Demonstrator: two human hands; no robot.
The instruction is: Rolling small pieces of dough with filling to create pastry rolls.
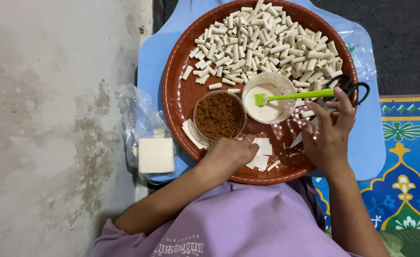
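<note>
Left hand point(231, 153) rests curled over the white wrapper squares point(262, 152) at the tray's point(181, 95) near edge, fingertips pinching one. Right hand point(331, 133) lies open, empty, beside the scissors point(350, 88). Advisable: peel one sheet only, keep it flat. Count: two bowls, filling point(219, 115) and paste point(269, 97); one green brush point(293, 95); rolls point(267, 43), too many to count.

The person wears a loose, short-sleeved lilac cotton shirt point(238, 221) with small pale printed lettering low on its front. Both forearms are bare beyond the shirt's sleeves, and the left hand point(231, 153) and right hand point(331, 133) wear no gloves.
</note>
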